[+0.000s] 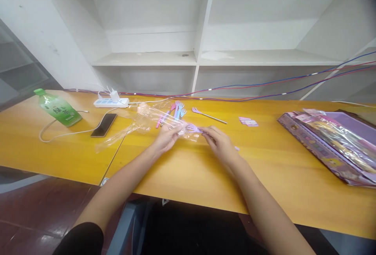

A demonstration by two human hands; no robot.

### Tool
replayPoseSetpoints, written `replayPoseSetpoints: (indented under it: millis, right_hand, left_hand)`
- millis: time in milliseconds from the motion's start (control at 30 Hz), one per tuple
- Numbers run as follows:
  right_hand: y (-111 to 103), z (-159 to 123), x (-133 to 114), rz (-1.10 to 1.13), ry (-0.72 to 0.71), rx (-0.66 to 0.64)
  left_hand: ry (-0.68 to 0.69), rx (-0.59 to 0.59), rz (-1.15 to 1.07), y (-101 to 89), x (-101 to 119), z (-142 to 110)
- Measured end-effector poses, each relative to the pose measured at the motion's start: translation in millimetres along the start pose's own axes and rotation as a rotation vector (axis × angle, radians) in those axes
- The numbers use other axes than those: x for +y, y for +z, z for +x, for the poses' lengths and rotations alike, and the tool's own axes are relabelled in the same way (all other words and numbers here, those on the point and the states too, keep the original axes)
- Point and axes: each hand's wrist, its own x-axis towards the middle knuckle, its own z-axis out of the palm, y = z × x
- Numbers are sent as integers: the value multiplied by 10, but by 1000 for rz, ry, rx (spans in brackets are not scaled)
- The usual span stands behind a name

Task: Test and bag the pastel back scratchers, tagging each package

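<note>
Pinching hands (pixel 219 142), close together

The claw head (pixel 192 128) is lilac — the scratchers (pixel 176 111) pink, lilac and blue; worktop (pixel 188 176) yellow-orange, bottle (pixel 60 109) green, cables (pixel 252 85) blue and red — cards (pixel 249 122) pink-and-white.

wooden table (pixel 176 172), orange-yellow, seam across the top. on it, left to right: green-labelled bottle (pixel 60 110); white cable (pixel 84 132); white power strip (pixel 102 102), rear edge; dark phone (pixel 105 124); clear plastic bags (pixel 138 125); hand-headed sticks (pixel 177 111), pink, lilac and blue, clustered; similar metallic-shafted stick (pixel 214 118), apart; small pink-and-white cards (pixel 248 122); patterned purple box (pixel 320 151), right end.
</note>
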Motion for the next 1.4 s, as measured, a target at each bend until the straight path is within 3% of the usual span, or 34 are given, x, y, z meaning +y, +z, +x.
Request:
replayPoseSetpoints:
  millis: [267,900,1233,1400]
  right_hand:
    - [8,-20,-46,39,-29,1]
    - [-30,-9,-76,21,-14,37]
    - [13,8,-88,35,-48,67]
    - [79,-2,-38,89,7,127]
  left_hand:
    - [-36,45,-41,0,4,4]
    - [-36,4,-98,20,70,-29]
    - [-83,-75,-65,81,-75,-117]
    - [-64,-106,-19,112,-87,-155]
